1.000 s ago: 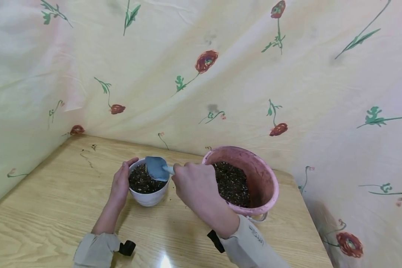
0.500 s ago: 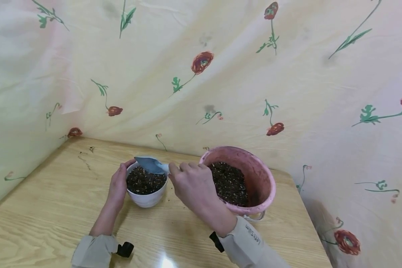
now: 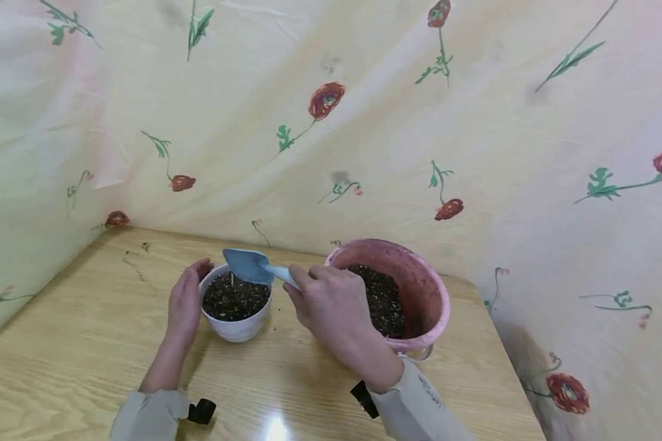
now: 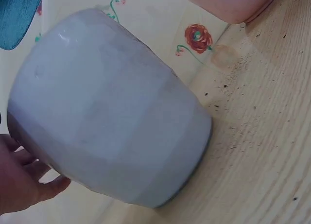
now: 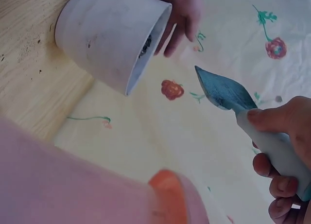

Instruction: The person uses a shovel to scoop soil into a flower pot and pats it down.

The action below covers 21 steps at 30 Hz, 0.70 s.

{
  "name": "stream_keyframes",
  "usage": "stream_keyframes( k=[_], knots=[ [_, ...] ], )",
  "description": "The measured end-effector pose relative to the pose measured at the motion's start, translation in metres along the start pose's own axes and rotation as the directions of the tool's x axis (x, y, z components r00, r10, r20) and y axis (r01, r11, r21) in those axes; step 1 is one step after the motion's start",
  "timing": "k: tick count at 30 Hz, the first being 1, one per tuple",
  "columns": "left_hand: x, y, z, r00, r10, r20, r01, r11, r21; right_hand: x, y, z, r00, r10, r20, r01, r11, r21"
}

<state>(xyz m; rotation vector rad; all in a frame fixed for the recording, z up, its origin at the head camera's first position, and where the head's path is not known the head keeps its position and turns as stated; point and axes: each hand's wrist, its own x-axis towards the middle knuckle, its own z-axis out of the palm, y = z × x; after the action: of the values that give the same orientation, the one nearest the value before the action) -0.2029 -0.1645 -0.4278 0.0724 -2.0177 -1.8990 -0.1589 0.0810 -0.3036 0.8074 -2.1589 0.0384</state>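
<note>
On the left, the left hand stands at the near-left side of a white pot, its fingers loose and slightly apart, the tips reaching toward the back of the rim; whether they touch the wall I cannot tell. The pot sits upright on the wooden bench, filled with dark soil to a little below the rim, pale flecks scattered through it. Over the far part of the pot's mouth is the blue blade of a trowel, clear of both rim and soil. Its pale handle runs rightward into the right hand, whose fingers are clamped around it. Dark crumbs lie on the bench just right of the pot. Farther right stands a wide pink bucket, partly hidden by the right hand; darker soil lies well below its rim, with bare inner wall showing on the right.
</note>
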Motion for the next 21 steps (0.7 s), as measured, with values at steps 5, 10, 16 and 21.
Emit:
stream_keyframes(
  k=[5,10,16,21],
  knots=[
    [-0.006,0.012,0.004,0.98,0.134,-0.145,-0.119,0.986,0.114,-0.005,0.012,-0.015,0.998,0.041,0.044,-0.042,0.998,0.041],
    [-0.015,0.026,0.015,0.943,0.254,-0.214,-0.231,0.965,0.127,-0.015,0.031,-0.025,0.996,0.087,0.005,-0.087,0.995,0.056],
    [-0.022,0.032,0.033,0.918,0.334,-0.212,-0.33,0.942,0.059,-0.029,0.048,-0.03,0.985,0.163,-0.051,-0.159,0.985,0.074],
    [-0.029,0.035,0.048,0.898,0.419,-0.136,-0.42,0.907,0.017,-0.041,0.062,-0.035,0.981,0.177,-0.085,-0.174,0.984,0.043]
  ],
)
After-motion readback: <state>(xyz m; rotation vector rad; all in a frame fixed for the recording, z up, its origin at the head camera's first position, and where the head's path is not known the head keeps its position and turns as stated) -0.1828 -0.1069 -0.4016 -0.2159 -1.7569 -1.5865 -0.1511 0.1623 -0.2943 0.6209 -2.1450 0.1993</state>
